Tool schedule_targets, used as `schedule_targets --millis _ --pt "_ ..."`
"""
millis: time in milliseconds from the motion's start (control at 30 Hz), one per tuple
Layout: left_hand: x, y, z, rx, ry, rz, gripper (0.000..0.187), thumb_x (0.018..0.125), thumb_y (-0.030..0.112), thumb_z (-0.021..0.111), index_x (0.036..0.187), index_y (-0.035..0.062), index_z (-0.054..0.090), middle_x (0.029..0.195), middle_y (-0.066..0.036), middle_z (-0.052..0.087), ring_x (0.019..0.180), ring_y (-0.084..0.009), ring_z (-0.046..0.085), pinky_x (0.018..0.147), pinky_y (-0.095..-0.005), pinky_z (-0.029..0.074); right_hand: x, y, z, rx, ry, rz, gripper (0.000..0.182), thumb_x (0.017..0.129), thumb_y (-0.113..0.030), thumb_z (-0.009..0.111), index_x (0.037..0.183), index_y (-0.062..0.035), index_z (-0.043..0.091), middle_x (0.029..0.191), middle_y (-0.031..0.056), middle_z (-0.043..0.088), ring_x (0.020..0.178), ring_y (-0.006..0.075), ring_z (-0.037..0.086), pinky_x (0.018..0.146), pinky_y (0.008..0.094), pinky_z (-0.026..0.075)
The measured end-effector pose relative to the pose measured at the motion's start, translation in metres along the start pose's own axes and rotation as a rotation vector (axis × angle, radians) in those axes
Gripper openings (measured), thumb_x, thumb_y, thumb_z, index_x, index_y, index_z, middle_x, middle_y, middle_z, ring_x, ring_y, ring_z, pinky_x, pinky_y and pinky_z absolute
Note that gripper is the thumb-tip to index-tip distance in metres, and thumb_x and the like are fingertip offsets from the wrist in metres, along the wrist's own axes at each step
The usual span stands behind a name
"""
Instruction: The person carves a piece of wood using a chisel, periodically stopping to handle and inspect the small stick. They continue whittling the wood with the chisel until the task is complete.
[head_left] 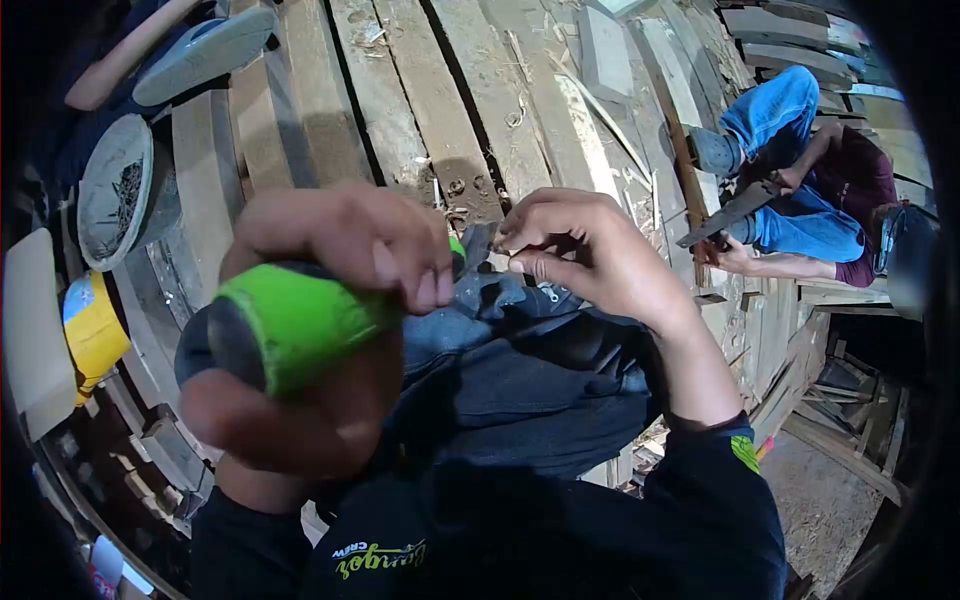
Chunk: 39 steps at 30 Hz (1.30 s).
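My left hand [345, 235] is wrapped around a thick bright-green and black tool handle [300, 325], whose black butt end points toward me at lower left. A bit of green shows past the fingers, beside a dark piece, but the tool's working end cannot be made out. To its right, my right hand [590, 245] is closed in a pinch, thumb and forefinger nearly together. Whatever lies between those fingertips is too small to name. Both hands are above my lap, over dark clothing [520, 400], in front of the wooden planks [420, 110].
A pale bucket [90, 200] with dark, thin nail-like pieces stands at left, near a yellow container [92, 330]. Another person's arm [120, 65] and a grey shoe sole [205, 55] are upper left. On the right, a co-worker in jeans holds a handsaw [735, 212] at a board.
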<state>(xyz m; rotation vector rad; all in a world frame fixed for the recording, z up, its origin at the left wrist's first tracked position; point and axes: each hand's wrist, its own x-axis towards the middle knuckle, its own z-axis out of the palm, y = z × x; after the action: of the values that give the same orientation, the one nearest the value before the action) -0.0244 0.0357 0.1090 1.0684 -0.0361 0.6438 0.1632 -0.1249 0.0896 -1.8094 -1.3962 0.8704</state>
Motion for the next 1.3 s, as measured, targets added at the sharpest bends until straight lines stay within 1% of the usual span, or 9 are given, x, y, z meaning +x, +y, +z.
schedule_targets --millis 267,300,433,533,733,800,1067,1133,1300 --pt "-0.006 0.001 0.012 0.006 0.028 -0.039 0.071 0.091 0.083 0.037 0.101 0.0133 0.045 0.088 -0.006 0.049 0.083 -0.0202 0.049 0.086 -0.0409 0.037 0.002 -0.004 0.0 0.065 -0.034 0.096 0.009 0.093 -0.004 0.071 0.098 0.0028 0.069 0.097 0.0097 0.071 0.088 0.0156 0.066 0.081 0.0303 0.053" --pt "-0.006 -0.001 0.012 0.002 0.021 -0.034 0.072 0.091 0.084 0.037 0.1 0.0132 0.045 0.087 -0.006 0.049 0.083 -0.0201 0.049 0.084 -0.0402 0.037 0.003 -0.011 -0.002 0.209 -0.048 0.323 0.01 0.094 -0.005 0.071 0.097 0.0031 0.069 0.097 0.0083 0.071 0.089 0.0131 0.065 0.079 0.0295 0.053" --pt "0.0 -0.001 0.004 0.143 -0.167 0.071 0.073 0.089 0.086 0.036 0.098 0.0141 0.044 0.083 -0.005 0.05 0.077 -0.0193 0.05 0.081 -0.0381 0.038 0.001 0.007 0.012 0.211 0.051 0.076 0.01 0.094 -0.008 0.072 0.095 0.001 0.069 0.08 0.0039 0.068 0.067 0.0086 0.061 0.062 0.0253 0.049" --pt "-0.005 -0.011 0.01 0.13 -0.077 0.113 0.073 0.09 0.085 0.034 0.095 0.0138 0.044 0.08 -0.005 0.05 0.071 -0.0189 0.049 0.077 -0.0373 0.039 0.0 -0.006 0.006 0.271 0.029 0.343 0.01 0.094 -0.008 0.072 0.095 0.0011 0.069 0.079 0.0034 0.068 0.067 0.0076 0.061 0.062 0.0249 0.049" --pt "-0.007 -0.013 0.008 0.06 -0.139 0.075 0.068 0.089 0.077 0.049 0.091 0.0091 0.05 0.081 -0.007 0.054 0.07 -0.0207 0.051 0.074 -0.0388 0.042 0.0 0.001 0.007 0.266 0.003 0.284 0.009 0.094 -0.007 0.072 0.092 0.0016 0.07 0.076 0.0017 0.067 0.068 0.0054 0.06 0.061 0.0246 0.048" --pt "-0.014 -0.024 0.008 0.067 -0.149 0.035 0.063 0.085 0.067 0.064 0.09 0.0041 0.059 0.082 -0.01 0.06 0.073 -0.0237 0.057 0.072 -0.0384 0.045 0.003 -0.004 0.004 0.287 -0.047 0.394 0.011 0.092 -0.006 0.074 0.097 0.002 0.069 0.104 0.0069 0.07 0.094 0.0108 0.064 0.082 0.0264 0.053" --pt "-0.024 -0.024 0.031 0.158 -0.39 0.25 0.058 0.083 0.06 0.074 0.085 0.003 0.064 0.085 -0.01 0.063 0.072 -0.0269 0.06 0.071 -0.043 0.046 -0.016 0.014 -0.003 0.188 -0.088 0.339 0.028 0.093 -0.019 0.076 0.106 0.0036 0.066 0.093 0.0141 0.072 0.087 0.0201 0.07 0.078 0.0338 0.055" --pt "-0.031 -0.031 0.033 0.201 -0.343 0.253 0.056 0.083 0.058 0.074 0.086 0.0032 0.064 0.086 -0.01 0.063 0.073 -0.0271 0.061 0.071 -0.0427 0.046 -0.013 0.009 -0.01 0.039 -0.295 0.45 0.045 0.095 -0.037 0.072 0.112 0.0045 0.065 0.101 0.0212 0.073 0.094 0.0316 0.072 0.084 0.0395 0.055" --pt "-0.038 -0.018 0.044 0.158 -0.385 0.26 0.051 0.081 0.054 0.073 0.088 0.0046 0.064 0.085 -0.008 0.06 0.073 -0.0267 0.061 0.071 -0.0429 0.046 -0.01 -0.01 -0.017 -0.179 -0.567 0.537 0.043 0.104 -0.034 0.057 0.116 0.0062 0.067 0.101 0.0211 0.073 0.099 0.0331 0.071 0.089 0.0384 0.054"
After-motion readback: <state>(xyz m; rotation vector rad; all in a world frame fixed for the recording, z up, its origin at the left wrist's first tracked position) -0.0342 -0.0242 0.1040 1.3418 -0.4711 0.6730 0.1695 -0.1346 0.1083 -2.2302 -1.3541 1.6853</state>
